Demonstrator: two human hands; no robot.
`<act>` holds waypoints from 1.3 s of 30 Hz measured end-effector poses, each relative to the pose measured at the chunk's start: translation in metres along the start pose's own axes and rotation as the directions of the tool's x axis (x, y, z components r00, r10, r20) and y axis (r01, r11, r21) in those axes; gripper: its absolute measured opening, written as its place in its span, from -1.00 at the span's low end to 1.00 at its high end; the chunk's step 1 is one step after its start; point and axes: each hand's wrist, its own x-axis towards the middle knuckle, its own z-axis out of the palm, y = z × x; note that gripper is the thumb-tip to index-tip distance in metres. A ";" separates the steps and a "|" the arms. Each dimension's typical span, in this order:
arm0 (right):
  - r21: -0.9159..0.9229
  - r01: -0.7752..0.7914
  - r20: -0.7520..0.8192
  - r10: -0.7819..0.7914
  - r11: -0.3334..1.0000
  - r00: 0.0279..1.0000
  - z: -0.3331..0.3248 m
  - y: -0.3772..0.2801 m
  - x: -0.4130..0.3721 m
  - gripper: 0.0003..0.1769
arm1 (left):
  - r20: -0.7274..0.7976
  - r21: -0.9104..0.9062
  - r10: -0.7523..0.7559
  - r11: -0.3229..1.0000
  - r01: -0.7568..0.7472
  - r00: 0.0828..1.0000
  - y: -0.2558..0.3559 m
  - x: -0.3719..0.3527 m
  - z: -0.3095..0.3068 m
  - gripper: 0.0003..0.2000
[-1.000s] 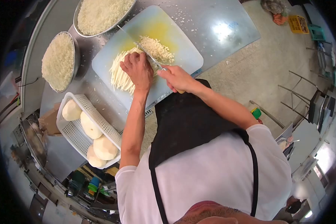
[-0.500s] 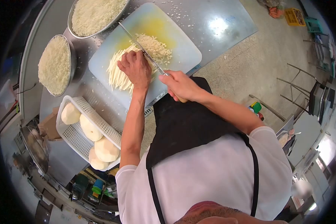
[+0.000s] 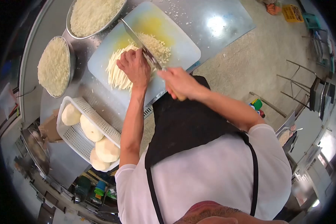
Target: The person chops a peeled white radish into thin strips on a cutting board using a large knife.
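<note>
On the white cutting board [image 3: 183, 48], with its yellow stain, lies a bundle of thin pale strips [image 3: 115, 72]. My left hand [image 3: 137, 69] presses on the strips with its fingers curled. Wrapped round the handle of a long knife [image 3: 142, 45] is my right hand [image 3: 179, 84], slightly blurred. The blade slants up and left across the board, just beside my left fingertips. Beyond the blade sits a pile of small chopped bits [image 3: 156, 46].
Two metal bowls of chopped pale bits, one at the top [image 3: 95, 16] and one at the left [image 3: 54, 67], stand on the metal table [image 3: 224, 33]. A white perforated basket [image 3: 72, 136] holds several peeled round vegetables [image 3: 107, 150]. Scraps dot the tabletop.
The knife blade has tilted, showing more of its flat side, and my right hand has shifted slightly. My left hand stays on the strips.
</note>
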 end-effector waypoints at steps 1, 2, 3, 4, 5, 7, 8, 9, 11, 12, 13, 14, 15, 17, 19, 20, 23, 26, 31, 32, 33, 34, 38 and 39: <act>0.034 0.050 -0.005 -0.050 0.998 0.999 0.008 0.005 -0.012 -0.52 | 0.037 0.002 -0.031 1.000 0.031 0.999 -0.001 -0.002 0.002 -0.80; 0.070 0.097 -0.011 -0.096 0.993 0.995 0.012 0.011 -0.016 -0.52 | 0.078 0.006 -0.063 0.998 0.063 0.995 -0.002 -0.005 0.004 -0.75; 0.065 0.092 -0.006 -0.091 0.994 0.996 0.013 0.021 -0.006 -0.54 | 0.075 0.005 -0.066 0.998 0.066 0.995 -0.003 -0.004 0.004 -0.75; 0.061 0.091 -0.005 -0.091 0.994 0.996 0.010 0.022 0.007 -0.54 | 0.065 -0.013 -0.050 0.999 0.051 0.997 -0.004 -0.004 0.004 -0.75; 0.032 0.076 0.010 -0.076 0.997 0.997 0.004 0.022 0.022 -0.54 | 0.055 -0.028 -0.036 0.999 0.038 0.998 -0.004 -0.005 0.004 -0.75; 0.031 0.049 -0.001 -0.049 0.998 0.999 0.002 0.010 0.020 -0.51 | 0.050 -0.016 -0.031 0.999 0.032 0.998 -0.004 -0.007 0.003 -0.75; 0.040 0.052 -0.006 -0.052 0.998 0.999 0.007 0.008 0.007 -0.51 | 0.034 -0.014 -0.019 1.000 0.019 0.999 -0.004 -0.004 0.003 -0.75; 0.068 0.076 -0.013 -0.075 0.995 0.997 0.015 0.005 -0.012 -0.51 | 0.024 -0.015 -0.016 1.000 0.016 1.000 -0.004 -0.001 0.004 -0.75; 0.116 0.108 -0.010 -0.108 0.987 0.994 0.022 0.023 -0.011 -0.52 | 0.051 0.005 -0.033 0.999 0.032 0.998 -0.004 -0.004 0.005 -0.76; 0.111 0.110 -0.013 -0.109 0.988 0.994 0.021 0.028 0.001 -0.52 | 0.046 0.001 -0.034 0.999 0.034 0.998 -0.004 -0.003 0.003 -0.76; 0.075 0.152 -0.009 -0.152 0.985 0.988 0.015 0.026 0.016 -0.46 | 0.060 -0.008 -0.031 0.999 0.031 0.998 -0.004 -0.001 0.001 -0.77; 0.043 0.191 0.000 -0.191 0.981 0.982 0.010 0.027 0.029 -0.40 | 0.079 -0.014 -0.028 0.999 0.029 0.996 -0.004 -0.002 -0.001 -0.78; 0.120 0.104 -0.013 -0.103 0.987 0.995 0.010 0.024 0.033 -0.39 | 0.089 -0.013 -0.026 1.000 0.028 0.996 -0.004 -0.006 -0.001 -0.78; 0.119 0.087 -0.013 -0.086 0.989 0.996 0.016 0.015 0.005 -0.42 | 0.036 -0.049 -0.021 0.999 0.023 0.999 -0.005 -0.003 0.002 -0.78; 0.148 0.112 -0.028 -0.109 0.983 0.994 0.025 0.023 -0.010 -0.53 | 0.023 -0.044 -0.016 0.999 0.017 1.000 -0.004 -0.002 0.003 -0.77; 0.145 0.112 -0.031 -0.108 0.983 0.994 0.026 0.030 0.000 -0.53 | 0.015 -0.035 -0.013 0.999 0.013 1.000 -0.003 -0.002 0.003 -0.77; 0.132 0.143 0.033 -0.148 0.981 0.988 0.013 0.024 0.028 -0.55 | 0.017 -0.089 -0.004 0.996 0.006 1.000 -0.008 -0.004 0.003 -0.75; 0.105 0.077 -0.012 -0.077 0.991 0.997 0.021 0.007 -0.007 -0.53 | 0.054 -0.088 -0.017 0.996 0.022 0.998 -0.007 -0.002 0.000 -0.75; 0.147 0.163 0.017 -0.167 0.976 0.986 0.018 0.025 0.027 -0.56 | 0.016 -0.060 -0.007 0.998 0.008 1.000 -0.006 0.000 0.004 -0.77; 0.158 0.154 0.020 -0.159 0.975 0.987 0.019 0.029 0.021 -0.56 | 0.017 -0.068 0.015 0.998 -0.013 1.000 -0.008 -0.003 0.002 -0.79; 0.121 0.072 0.008 -0.074 0.990 0.997 0.020 0.018 0.006 -0.56 | 0.025 -0.069 0.025 0.997 -0.023 0.999 -0.009 -0.007 0.000 -0.79; 0.068 0.001 -0.007 -0.001 0.998 1.000 0.017 0.009 -0.003 -0.56 | 0.036 -0.068 0.000 0.998 0.002 0.999 -0.009 -0.005 0.003 -0.80; 0.124 0.234 -0.053 -0.229 0.964 0.972 0.028 0.049 0.023 -0.29 | 0.049 -0.066 -0.015 0.998 0.018 0.999 -0.003 -0.001 -0.002 -0.84; 0.119 0.233 -0.044 -0.229 0.965 0.972 0.024 0.042 0.030 -0.29 | 0.047 -0.060 -0.024 0.998 0.027 0.999 -0.003 0.000 -0.002 -0.84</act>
